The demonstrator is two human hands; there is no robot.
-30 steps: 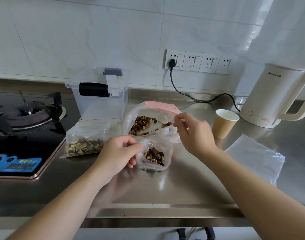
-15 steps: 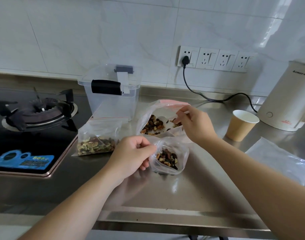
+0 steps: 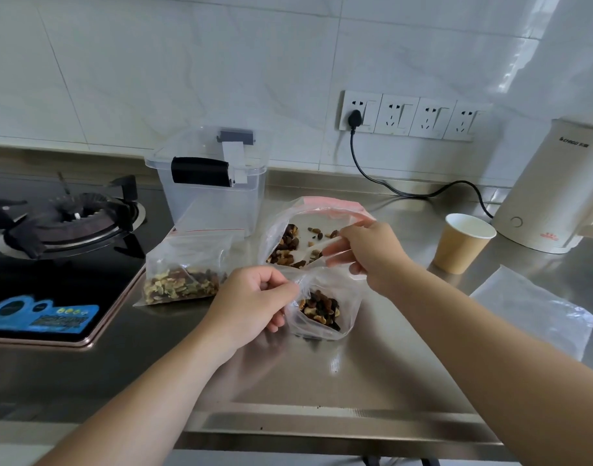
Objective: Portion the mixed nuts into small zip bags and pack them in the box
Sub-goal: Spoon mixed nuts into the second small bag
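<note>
Plastic was the whole story on that steel counter [image 3: 372, 391], and all of it looked soft, light and slippery. Largest was the clear box [image 3: 211, 193] at the back edge beside the hob [image 3: 62, 250], open-topped, latch handle lying across its rim, and as far as I could see nothing packed in it yet; being stiff, it would lift easily by its walls. In front of it, toward the middle of the counter, the big zip bag [image 3: 281, 227] with the pink strip sagged open with mixed nuts [image 3: 288, 245] heaped in its lower part; I judged it would flop and spill if taken anywhere but by the mouth. The right hand [image 3: 372, 253] was at that mouth, fingers curled round a pale spoon [image 3: 317, 252] reaching among the nuts. Left of it, against the hob's edge, a filled zip bag [image 3: 184, 267] lay on the counter, its red seal line across the top, a layer of nuts along the bottom. Nearest the front edge stood the small zip bag [image 3: 322, 304], a modest portion in its base, and the left hand [image 3: 254, 297] pinched its rim to keep it open; thin film like that seemed best held at the stiffer zip strip, since the weight sat low. A paper cup [image 3: 463, 243] and a kettle [image 3: 557, 190] stood toward the right back corner, with a flat empty bag [image 3: 537, 307] nearer the right edge.
</note>
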